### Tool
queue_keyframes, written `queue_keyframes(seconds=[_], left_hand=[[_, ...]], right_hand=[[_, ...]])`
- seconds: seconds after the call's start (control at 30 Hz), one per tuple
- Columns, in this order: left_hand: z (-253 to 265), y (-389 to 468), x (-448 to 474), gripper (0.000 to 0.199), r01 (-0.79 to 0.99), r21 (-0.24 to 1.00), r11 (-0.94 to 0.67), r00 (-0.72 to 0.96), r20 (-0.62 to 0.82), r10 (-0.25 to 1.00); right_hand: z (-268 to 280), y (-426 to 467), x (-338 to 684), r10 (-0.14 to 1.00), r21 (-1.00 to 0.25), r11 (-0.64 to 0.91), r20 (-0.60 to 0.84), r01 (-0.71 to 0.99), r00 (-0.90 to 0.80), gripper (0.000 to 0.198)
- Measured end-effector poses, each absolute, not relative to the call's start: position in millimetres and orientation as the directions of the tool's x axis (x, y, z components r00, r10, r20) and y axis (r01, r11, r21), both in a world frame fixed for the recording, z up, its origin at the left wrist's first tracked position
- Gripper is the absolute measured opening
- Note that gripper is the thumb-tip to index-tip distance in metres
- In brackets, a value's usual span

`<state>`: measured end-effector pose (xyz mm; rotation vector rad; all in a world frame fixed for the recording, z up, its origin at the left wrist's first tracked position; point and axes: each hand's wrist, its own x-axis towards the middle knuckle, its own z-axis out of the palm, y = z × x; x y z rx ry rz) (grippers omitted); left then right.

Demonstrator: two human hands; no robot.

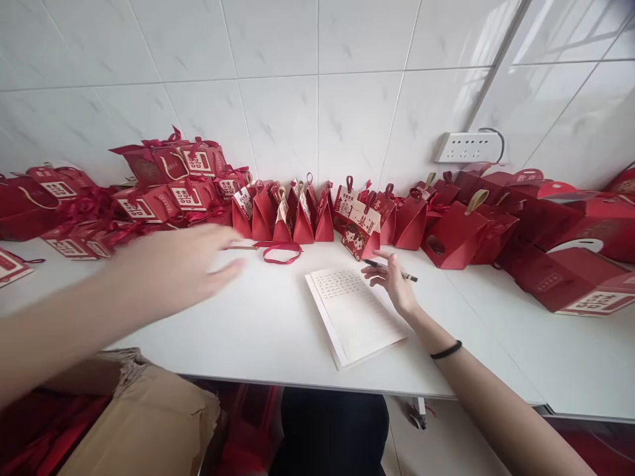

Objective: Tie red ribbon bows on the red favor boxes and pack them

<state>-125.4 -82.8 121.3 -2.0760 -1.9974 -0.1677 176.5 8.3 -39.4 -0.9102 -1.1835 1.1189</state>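
while in the right hand (399,291), pen (409,276) crosswise, right end lower in view

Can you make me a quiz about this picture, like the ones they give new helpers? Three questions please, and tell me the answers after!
1. What does the person's right hand hold?
2. True or false: the white, rectangular paper notebook shows a completely blank page.
3. What circles the right wrist? (A) a silver watch; (B) a thin black band; (C) a pink bracelet.

Key:
1. A slim, dark pen.
2. False; small writing covers its upper part.
3. B.
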Motion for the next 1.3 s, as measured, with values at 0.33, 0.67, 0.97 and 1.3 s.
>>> queue_keyframes(seconds=[0.33,0.67,0.97,1.3], left_hand=[[-20,45,28,0.028,0.903,0.185,-0.387,0.368,0.131,0.921],[-47,46,19,0.030,0.796,0.473,-0.378,0.367,0.119,0.923],[-46,49,22,0.039,0.776,0.509,-0.372,0.380,0.092,0.920],[-45,49,23,0.037,0.771,0.520,-0.367,0.386,0.076,0.919]], right_hand=[[-57,34,187,0.995,-0.996,0.087,0.085,-0.034,0.056,0.049],[-51,22,176,0.988,-0.923,0.106,0.140,0.369,0.067,0.035],[-53,18,174,0.989,-0.861,0.092,0.139,0.500,0.057,0.023],[-53,16,175,0.986,-0.809,0.133,0.164,0.573,0.003,0.022]])
